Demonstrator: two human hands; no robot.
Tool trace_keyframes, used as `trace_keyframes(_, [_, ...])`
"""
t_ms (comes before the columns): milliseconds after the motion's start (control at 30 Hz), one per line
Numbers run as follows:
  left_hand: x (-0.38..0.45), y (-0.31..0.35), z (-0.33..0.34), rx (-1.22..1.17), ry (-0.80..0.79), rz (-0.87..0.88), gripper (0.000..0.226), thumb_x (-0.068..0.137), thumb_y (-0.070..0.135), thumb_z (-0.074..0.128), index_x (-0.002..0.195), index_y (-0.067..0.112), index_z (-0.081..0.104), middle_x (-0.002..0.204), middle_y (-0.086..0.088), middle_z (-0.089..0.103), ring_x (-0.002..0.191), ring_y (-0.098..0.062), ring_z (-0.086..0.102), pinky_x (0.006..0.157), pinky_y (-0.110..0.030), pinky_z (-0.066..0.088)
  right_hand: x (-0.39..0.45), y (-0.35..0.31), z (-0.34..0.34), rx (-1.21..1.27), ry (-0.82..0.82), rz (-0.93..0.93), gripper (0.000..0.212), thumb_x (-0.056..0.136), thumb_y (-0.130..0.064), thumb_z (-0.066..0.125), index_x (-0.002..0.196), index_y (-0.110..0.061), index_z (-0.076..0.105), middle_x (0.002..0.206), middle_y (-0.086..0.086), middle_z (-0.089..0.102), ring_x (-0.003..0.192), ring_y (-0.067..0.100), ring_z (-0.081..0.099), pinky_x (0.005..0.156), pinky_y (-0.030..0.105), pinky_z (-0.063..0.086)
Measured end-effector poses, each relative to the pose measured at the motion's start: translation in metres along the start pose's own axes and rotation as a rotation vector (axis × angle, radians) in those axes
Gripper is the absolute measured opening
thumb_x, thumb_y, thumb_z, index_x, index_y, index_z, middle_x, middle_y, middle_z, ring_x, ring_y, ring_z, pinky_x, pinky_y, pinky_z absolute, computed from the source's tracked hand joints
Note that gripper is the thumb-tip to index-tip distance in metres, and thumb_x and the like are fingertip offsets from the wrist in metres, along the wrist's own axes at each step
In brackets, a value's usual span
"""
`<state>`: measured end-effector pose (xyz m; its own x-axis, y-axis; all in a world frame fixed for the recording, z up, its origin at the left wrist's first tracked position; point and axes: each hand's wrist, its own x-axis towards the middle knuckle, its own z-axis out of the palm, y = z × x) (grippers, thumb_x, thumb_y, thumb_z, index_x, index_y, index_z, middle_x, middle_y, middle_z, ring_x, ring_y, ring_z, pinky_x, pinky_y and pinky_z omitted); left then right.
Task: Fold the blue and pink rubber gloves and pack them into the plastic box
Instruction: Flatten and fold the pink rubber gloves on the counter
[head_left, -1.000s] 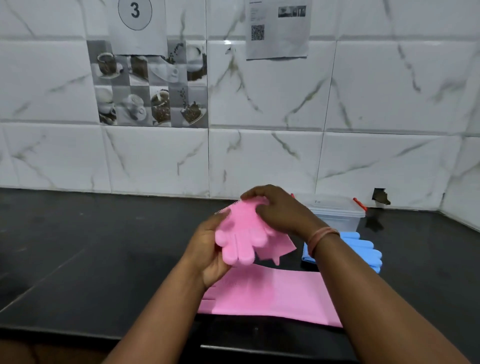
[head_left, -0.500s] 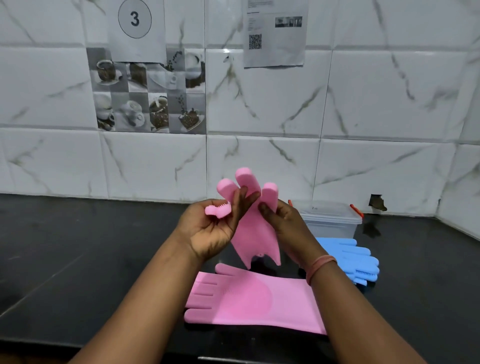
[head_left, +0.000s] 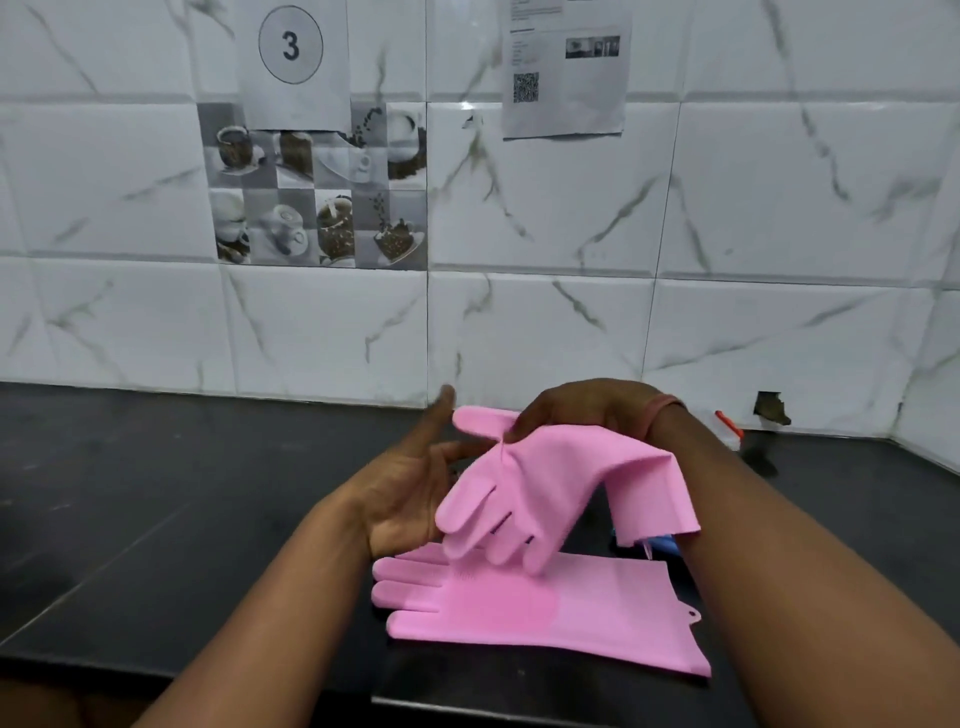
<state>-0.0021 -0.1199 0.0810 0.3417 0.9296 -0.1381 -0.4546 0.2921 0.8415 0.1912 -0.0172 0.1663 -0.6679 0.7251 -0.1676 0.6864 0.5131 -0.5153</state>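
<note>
A pink glove (head_left: 540, 483) hangs in the air above the counter (head_left: 156, 519), draped over the person's hands. Its fingers point down and toward the left, its cuff falls to the right and ends in a loose flap beside the right forearm. The right hand (head_left: 576, 408) comes from above with its fingers curled down, pinching the glove near the thumb, which sticks out to the left. The left hand (head_left: 410, 493) lies beneath with its palm up and its fingers straight and spread, the thumb raised; the glove's finger end rests against this palm without being gripped.

A second pink glove (head_left: 545, 608) lies flat on the counter just below, fingers to the left and cuff to the right, with a small hanging loop at the cuff's edge. It touches neither hand.

A sliver of a blue glove (head_left: 662, 543) shows behind the hanging cuff, mostly hidden by the right forearm. Further back on the right, only a corner of the box (head_left: 730, 439) with a red clip peeks out past the right wrist, which wears a pink band (head_left: 660, 413).

The counter is black. Behind it stands a wall (head_left: 779, 208) of white marbled tiles, with a sheet bearing the number 3 (head_left: 291, 47) and another paper with a QR code (head_left: 566, 67).
</note>
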Motion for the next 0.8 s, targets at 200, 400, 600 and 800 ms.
trace_keyframes(200, [-0.005,-0.018,-0.008,0.205,0.006,0.036,0.049,0.097,0.007,0.068,0.144,0.001,0.056,0.148,-0.029,0.054,0.126,-0.038,0.057,0.112,-0.05,0.045,0.001,0.022,0.016,0.39,-0.092,0.09,0.024,0.099,-0.032,0.062,0.11,-0.013,0.071,0.092,-0.006,0.078,0.077,0.006,0.072,0.077,0.014,0.054])
trace_keyframes(400, [-0.003,-0.004,-0.023,0.138,0.178,-0.055,0.048,0.078,-0.009,0.066,0.125,0.001,0.064,0.092,-0.016,0.06,0.067,-0.019,0.065,0.061,-0.025,0.06,-0.003,0.079,0.045,0.61,-0.375,0.246,0.038,0.076,-0.026,0.085,0.104,-0.002,0.075,0.106,0.017,0.075,0.089,0.026,0.073,0.087,0.04,0.059])
trace_keyframes(600, [0.002,-0.021,-0.088,-0.075,0.372,-0.22,0.044,0.057,-0.022,0.066,0.084,0.01,0.051,0.053,-0.003,0.04,0.045,-0.013,0.049,0.051,-0.025,0.056,-0.022,0.111,0.05,0.422,-0.415,0.28,0.058,0.066,-0.026,0.092,0.115,-0.004,0.072,0.122,0.022,0.068,0.101,0.031,0.069,0.091,0.044,0.055])
trace_keyframes(800, [-0.019,-0.02,-0.081,0.313,0.244,-0.312,0.04,0.092,-0.004,0.059,0.132,-0.003,0.064,0.121,-0.019,0.068,0.101,-0.03,0.07,0.083,-0.039,0.063,-0.031,0.119,0.033,0.684,-0.078,0.412,0.039,0.085,-0.001,0.074,0.123,0.002,0.067,0.11,0.018,0.075,0.084,0.026,0.076,0.075,0.044,0.063])
